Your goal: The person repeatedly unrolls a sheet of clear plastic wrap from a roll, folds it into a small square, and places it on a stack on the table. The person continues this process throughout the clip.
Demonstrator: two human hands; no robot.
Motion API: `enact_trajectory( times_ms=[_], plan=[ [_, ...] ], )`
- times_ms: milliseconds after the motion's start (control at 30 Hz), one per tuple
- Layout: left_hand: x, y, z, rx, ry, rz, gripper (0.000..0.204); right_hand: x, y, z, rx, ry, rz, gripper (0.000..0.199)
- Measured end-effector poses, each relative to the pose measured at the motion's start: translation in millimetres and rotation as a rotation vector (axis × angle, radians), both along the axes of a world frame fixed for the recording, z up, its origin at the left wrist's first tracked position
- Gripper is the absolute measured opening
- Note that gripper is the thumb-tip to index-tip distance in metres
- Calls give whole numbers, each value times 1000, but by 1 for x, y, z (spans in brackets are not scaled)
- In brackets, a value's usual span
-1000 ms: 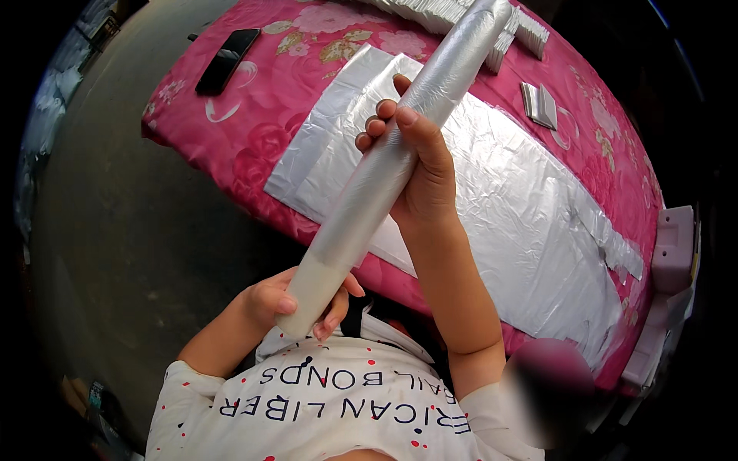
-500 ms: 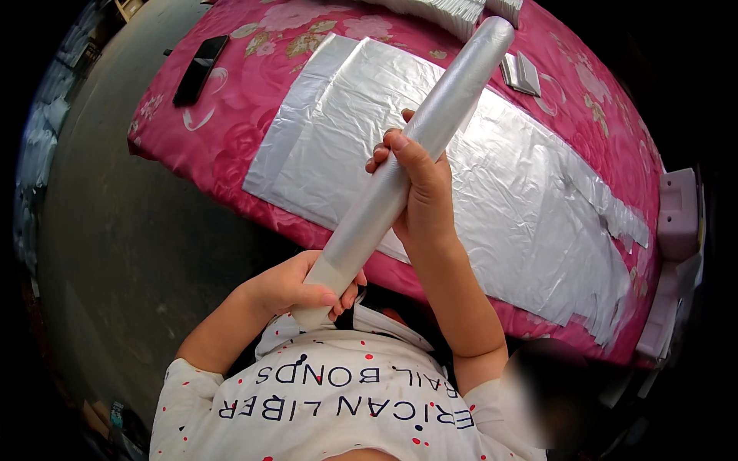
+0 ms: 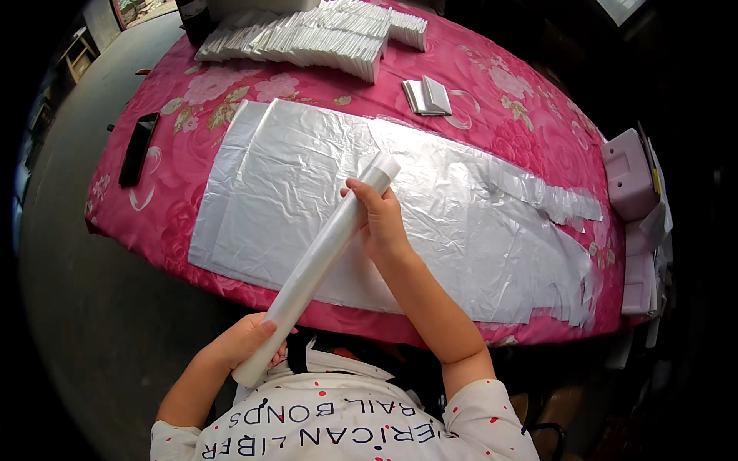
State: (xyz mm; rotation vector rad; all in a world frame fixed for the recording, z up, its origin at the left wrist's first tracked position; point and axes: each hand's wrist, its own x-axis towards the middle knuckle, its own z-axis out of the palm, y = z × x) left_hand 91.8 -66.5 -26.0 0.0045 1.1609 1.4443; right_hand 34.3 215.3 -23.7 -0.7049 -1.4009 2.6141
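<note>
A long roll of translucent plastic film slants across in front of me, its far end over the table and its near end close to my shirt. My left hand is closed round the lower end. Near the upper end, my right hand wraps the roll, thumb on top. Beneath it, flat layered sheets of shiny, creased plastic cover much of the table. Their right-hand edges are ragged and torn into strips.
A pink floral cloth covers the table. A black phone lies at the left. Rows of folded white packets stand at the back, with a few small folded pieces nearer. Pale pink plastic containers stand at the right edge.
The roll is lower, its upper end nearer my body, with both hands still round it. My view has shifted, showing more of the table's far side.
</note>
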Motion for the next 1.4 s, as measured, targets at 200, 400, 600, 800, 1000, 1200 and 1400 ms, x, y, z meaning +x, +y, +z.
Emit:
enact_trajectory(
  times_ms=[200, 400, 600, 800, 1000, 1200, 1400],
  plan=[
    [12, -14, -5, -126, -78, -11, 46, -10, 81, 3, 348, 15, -174, 38],
    [11, -13, 3, -116, -67, -14, 41, -7, 91, 7, 423, -47, 185, 31],
    [8, -10, 8, -110, -59, -15, 41, -10, 88, 15, 549, -86, 379, 33],
    [12, -11, 8, -139, -3, -6, 45, -15, 84, 20, 582, -195, 569, 25],
    [20, -8, 12, -248, 167, -2, 39, -11, 86, 20, 595, -159, 536, 20],
    [17, -39, 11, -154, -49, -32, 44, -13, 138, 2, 797, -108, 160, 16],
    [15, -100, -6, -77, -202, -248, 50, 4, 231, -10, 1034, -115, -223, 18]
  ],
)
